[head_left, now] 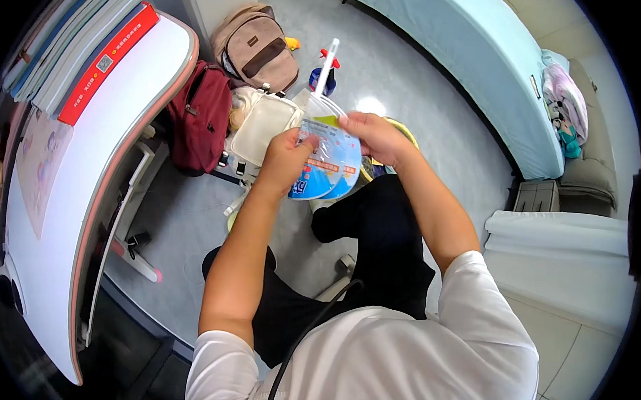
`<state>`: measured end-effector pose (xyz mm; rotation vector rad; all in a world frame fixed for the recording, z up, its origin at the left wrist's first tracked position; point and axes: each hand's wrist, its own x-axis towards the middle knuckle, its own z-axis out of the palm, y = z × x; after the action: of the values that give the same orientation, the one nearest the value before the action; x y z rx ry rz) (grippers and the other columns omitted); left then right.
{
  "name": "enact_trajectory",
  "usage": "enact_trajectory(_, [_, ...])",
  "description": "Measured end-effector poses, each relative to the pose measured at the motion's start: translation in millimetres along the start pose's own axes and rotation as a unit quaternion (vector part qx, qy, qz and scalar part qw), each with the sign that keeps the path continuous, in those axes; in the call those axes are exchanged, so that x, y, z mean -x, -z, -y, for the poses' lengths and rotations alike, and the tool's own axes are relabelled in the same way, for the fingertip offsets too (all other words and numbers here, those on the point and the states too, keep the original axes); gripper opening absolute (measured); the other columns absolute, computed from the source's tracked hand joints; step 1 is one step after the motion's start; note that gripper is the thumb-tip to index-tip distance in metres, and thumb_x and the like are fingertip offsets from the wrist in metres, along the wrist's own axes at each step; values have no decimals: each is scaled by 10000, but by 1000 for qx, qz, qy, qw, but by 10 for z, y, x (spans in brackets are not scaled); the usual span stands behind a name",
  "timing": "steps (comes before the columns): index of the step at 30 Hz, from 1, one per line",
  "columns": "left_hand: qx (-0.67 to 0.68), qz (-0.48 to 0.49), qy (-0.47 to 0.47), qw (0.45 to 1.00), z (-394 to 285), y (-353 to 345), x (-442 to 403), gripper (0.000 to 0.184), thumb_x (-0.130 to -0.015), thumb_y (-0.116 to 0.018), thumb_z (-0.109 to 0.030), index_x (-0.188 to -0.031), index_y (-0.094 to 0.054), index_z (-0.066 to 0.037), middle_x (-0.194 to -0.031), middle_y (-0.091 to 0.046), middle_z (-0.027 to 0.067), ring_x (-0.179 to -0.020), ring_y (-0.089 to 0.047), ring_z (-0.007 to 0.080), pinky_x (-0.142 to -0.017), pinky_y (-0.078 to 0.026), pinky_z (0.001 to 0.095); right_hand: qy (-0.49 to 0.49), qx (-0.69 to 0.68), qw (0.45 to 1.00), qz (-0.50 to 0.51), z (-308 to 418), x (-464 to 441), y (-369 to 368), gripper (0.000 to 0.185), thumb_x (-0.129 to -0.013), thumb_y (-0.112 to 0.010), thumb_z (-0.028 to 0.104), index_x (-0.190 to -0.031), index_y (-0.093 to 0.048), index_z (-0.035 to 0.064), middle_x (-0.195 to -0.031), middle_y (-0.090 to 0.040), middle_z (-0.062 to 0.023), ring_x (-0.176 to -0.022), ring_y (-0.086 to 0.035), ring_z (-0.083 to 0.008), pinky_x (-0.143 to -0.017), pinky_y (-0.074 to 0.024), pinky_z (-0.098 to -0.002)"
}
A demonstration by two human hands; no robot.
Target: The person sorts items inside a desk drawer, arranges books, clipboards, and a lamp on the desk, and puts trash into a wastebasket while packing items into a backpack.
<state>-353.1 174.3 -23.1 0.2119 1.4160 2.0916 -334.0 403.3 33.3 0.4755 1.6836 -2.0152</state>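
Note:
In front of me, over the floor, I hold glossy blue printed hand fans (325, 164) with round edges that overlap. A white handle (328, 68) points away from me at their far end. My left hand (286, 161) pinches their left side, its thumb lying on the print. On the upper right edge, the fingers of my right hand (375, 136) are closed, next to a yellow-green patch. How many fans are in the stack, I cannot tell.
A spray bottle (323, 78) with a red trigger stands beyond the fans. A beige backpack (255, 50), a maroon backpack (199, 119) and a white bag (263, 129) sit ahead left. A white desk (115, 141) with books is left; a blue-covered bed (477, 57) is right.

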Motion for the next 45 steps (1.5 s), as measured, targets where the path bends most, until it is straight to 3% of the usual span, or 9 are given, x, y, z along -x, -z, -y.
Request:
enact_trajectory(3, [20, -25, -3, 999, 6, -56, 0, 176, -1051, -623, -114, -1146, -673, 26, -986, -730, 69, -853, -727, 154, -743, -595, 277, 65, 159, 984, -45, -103, 135, -162, 402, -979, -765, 336, -1181, -732, -11, -971, -759, -56, -823, -703, -128, -726, -579, -329])
enact_trajectory(9, [-360, -207, -147, 898, 299, -180, 53, 228, -1024, -608, -191, -1038, -665, 30, -900, -733, 224, -809, -712, 397, -734, -537, 490, 197, 530, 771, -292, -255, 51, -653, 366, -865, -780, 315, -880, -686, -39, -839, -704, -291, -833, -700, -485, -750, -561, -527])
enact_trajectory(13, [-422, -255, -163, 855, 198, -381, 190, 231, -1036, -568, -203, -962, -623, 8, -811, -694, 252, -806, -667, 502, -709, -501, 564, 151, 506, 796, -296, -337, -114, -812, 330, -875, -736, 275, -903, -710, -53, -906, -706, -322, -898, -702, -499, -809, -564, -538])
enact_trajectory(14, [-453, -189, -62, 869, 164, -348, 210, 322, -1016, -588, -169, -1249, -575, 54, -1075, -691, 337, -1031, -672, 507, -860, -535, 549, 141, 503, 804, -285, -361, -145, -817, 327, -876, -727, 267, -908, -714, -58, -916, -705, -329, -910, -703, -501, -819, -565, -538])
enact_trajectory(18, [-503, -116, -179, 837, 449, -485, 350, 926, -963, -644, -112, -1580, -21, 187, -1543, -359, 442, -1424, -438, 530, -1198, -376, 474, 76, 533, 808, -238, -242, -114, -742, 288, -843, -718, 205, -923, -751, -70, -987, -721, -324, -932, -727, -463, -819, -589, -506])
enact_trajectory(27, [-525, -115, -190, 821, 485, -329, 230, 923, -934, -758, -207, -1582, -181, 107, -1445, -489, 356, -1266, -579, 491, -1038, -501, 507, -32, 93, 987, -130, -396, -88, -547, 242, -913, -673, 130, -1047, -689, -71, -912, -689, -131, -724, -689, -227, -674, -561, -380])
enact_trajectory(31, [-485, -96, -139, 858, 116, -264, 176, 632, -949, -675, -37, -1496, -387, 92, -1355, -602, 294, -1217, -646, 423, -1006, -530, 477, 36, -20, 999, 33, -106, 166, -274, 347, -993, -680, 178, -1260, -669, -43, -1088, -692, -83, -994, -679, -170, -852, -552, -314])
enact_trajectory(35, [-116, 38, -17, 992, -89, -188, 169, 408, -1028, -605, -62, -1404, -511, 63, -1223, -708, 191, -1047, -738, 312, -901, -587, 383, 135, 75, 987, 43, 5, 161, -29, 395, -1005, -726, 249, -1329, -655, 36, -1192, -714, -35, -1046, -655, -124, -898, -514, -301])
enact_trajectory(45, [108, 184, 128, 969, -190, -135, 255, 410, -1034, -576, -26, -1426, -500, 65, -1333, -677, 213, -1123, -732, 320, -988, -601, 418, 130, -84, 986, 67, -89, 94, -95, 351, -975, -770, 176, -1274, -667, 24, -1104, -719, -38, -981, -678, -126, -833, -554, -266])
